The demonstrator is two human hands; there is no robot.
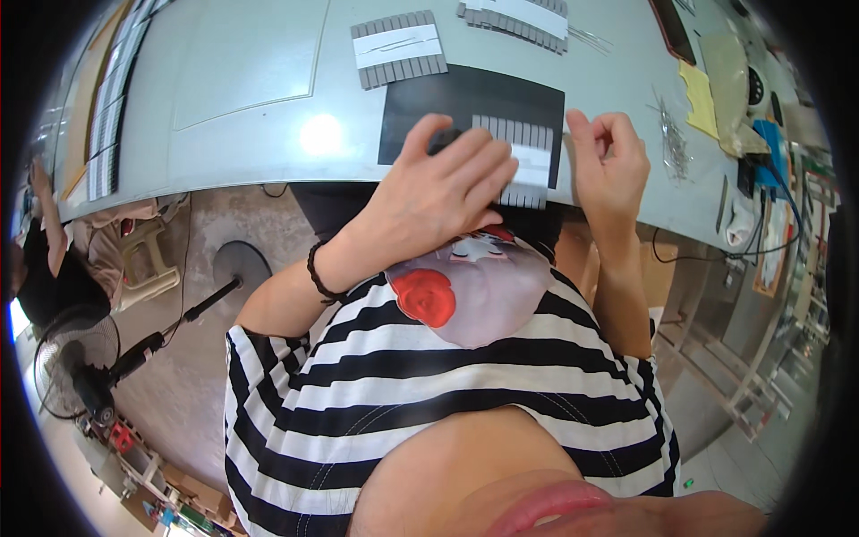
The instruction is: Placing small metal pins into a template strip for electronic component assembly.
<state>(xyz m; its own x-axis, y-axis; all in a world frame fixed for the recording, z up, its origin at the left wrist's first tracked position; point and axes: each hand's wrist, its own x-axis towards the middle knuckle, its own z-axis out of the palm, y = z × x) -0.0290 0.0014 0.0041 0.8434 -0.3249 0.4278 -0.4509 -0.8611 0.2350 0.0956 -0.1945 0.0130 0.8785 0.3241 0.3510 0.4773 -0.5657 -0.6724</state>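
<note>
My left hand (447, 183) reaches over a black mat (412, 116) on the table, its fingers bent together. A small dark rounded object (442, 140) shows between its thumb and index finger; its kind is hidden. The fingertips lie at the left side of a row of grey strips (537, 134) joined by a white band, at the mat's right part. Just past the mat's right edge, my right hand (613, 170) is closed with fingers curled toward the thumb. Whatever it may hold is too small to make out.
Two more banded rows of grey strips (399, 52) (528, 20) lie farther back. Thin metal wires (673, 139) are scattered at right, near a yellow cloth (698, 98) and a blue object (769, 148). A fan (76, 367) and another person (58, 268) are at left.
</note>
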